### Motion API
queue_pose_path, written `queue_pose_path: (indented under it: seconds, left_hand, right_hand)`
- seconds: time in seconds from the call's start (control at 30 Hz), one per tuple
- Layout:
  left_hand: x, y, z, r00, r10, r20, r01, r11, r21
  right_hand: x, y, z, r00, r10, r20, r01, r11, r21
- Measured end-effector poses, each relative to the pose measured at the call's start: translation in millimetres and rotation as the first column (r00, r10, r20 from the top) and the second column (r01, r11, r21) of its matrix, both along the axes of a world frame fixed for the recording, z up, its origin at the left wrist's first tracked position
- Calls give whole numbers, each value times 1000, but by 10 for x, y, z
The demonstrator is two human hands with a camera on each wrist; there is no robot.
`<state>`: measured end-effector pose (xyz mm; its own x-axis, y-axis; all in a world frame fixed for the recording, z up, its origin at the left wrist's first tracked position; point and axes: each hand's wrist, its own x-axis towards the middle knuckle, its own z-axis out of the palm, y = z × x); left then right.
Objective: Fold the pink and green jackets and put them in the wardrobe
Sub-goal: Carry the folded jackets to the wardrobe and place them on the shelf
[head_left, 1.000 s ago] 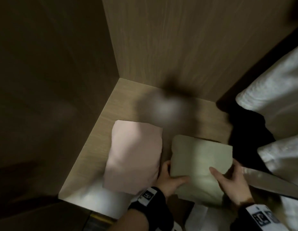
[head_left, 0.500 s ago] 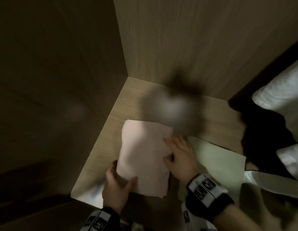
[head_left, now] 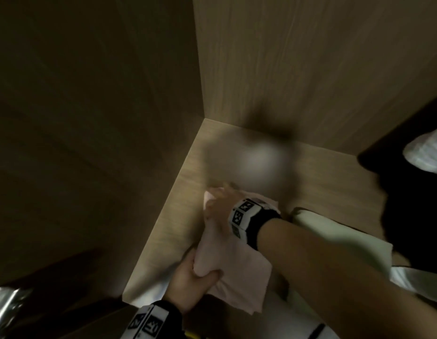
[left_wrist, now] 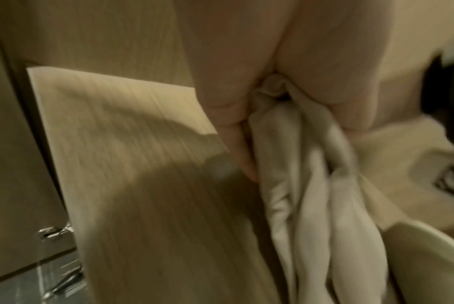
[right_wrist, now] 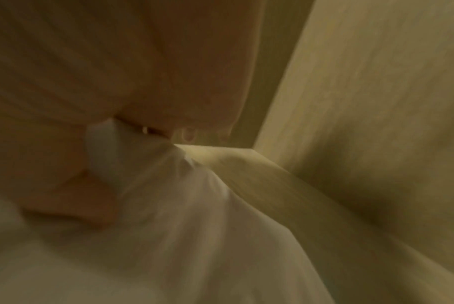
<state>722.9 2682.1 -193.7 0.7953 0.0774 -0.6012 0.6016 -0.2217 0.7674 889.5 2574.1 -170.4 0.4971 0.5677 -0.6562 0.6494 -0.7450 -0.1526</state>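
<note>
The folded pink jacket (head_left: 239, 280) lies on the wardrobe shelf (head_left: 173, 221), its left side bunched up. My left hand (head_left: 200, 277) grips its near left edge, thumb on top; the left wrist view shows fingers and thumb of that hand (left_wrist: 285, 111) pinching folds of the jacket (left_wrist: 311, 205). My right hand (head_left: 218, 204) reaches across and holds the far left corner; in the right wrist view the hand (right_wrist: 132, 160) curls round the jacket's cloth (right_wrist: 194, 226). The folded green jacket (head_left: 339, 236) lies to the right, partly hidden by my right forearm.
Wooden wardrobe walls (head_left: 298, 69) close in at the back and left, close to the pink jacket. White garments (head_left: 425, 155) and a dark one (head_left: 413, 211) hang at the right. A metal hinge (head_left: 4, 299) sits at the lower left, outside the shelf.
Both hands left the green jacket and moved to the pink one. The right hand has since reached to its far left corner, and the jacket's left side has bunched up.
</note>
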Motion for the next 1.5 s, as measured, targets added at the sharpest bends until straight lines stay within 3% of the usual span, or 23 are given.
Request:
queue_pose_path:
  seconds: [0.07,0.17,0.3,0.4,0.47,0.67,0.8,1.07,1.3,1.4,1.5]
  left_hand:
    - [20,85,6,996,86,-5,-86,995,-59]
    - [63,221,-10,963,248,-104,-260,958,-118]
    - [148,340,-78,902,382,-201,-395,918,-31]
    - [255,322,-63,903,395,-168,-398,917,16]
    - [334,309,-59,899,409,-156,-411,911,19]
    - [470,319,-61,947,318,-37,-300,923,240]
    - [518,286,-28,955,283,86,-296,921,252]
    - [668,210,-15,934,319,164,-352,901,254]
    - [827,270,-10,959,215,186,-261,926,274]
    - [857,278,-52,952,231,199,-279,924,261]
    - [944,267,-125,955,201,218,-260,920,292]
  right_hand:
    - [98,-63,16,999,32,42,-29,997,-71]
    - [203,-264,13,989,-145,11,145,986,-81]
    - [226,-522,-39,934,-356,30,357,932,-62]
    - [228,-654,-50,919,-378,-110,380,925,-7]
    - [186,-780,-63,856,-464,-228,481,877,20]
    - [27,-948,-147,859,-419,-296,427,903,-40]
    - [-67,-955,-148,896,-351,-273,334,936,-110]
    - [-112,-960,-146,719,-505,-477,476,858,-191]
    - [-104,-929,-71,842,-402,-359,481,862,162]
    - [-120,-904,-113,756,-455,-470,552,829,85]
    - [-86,-925,-172,750,-459,-477,500,865,-46]
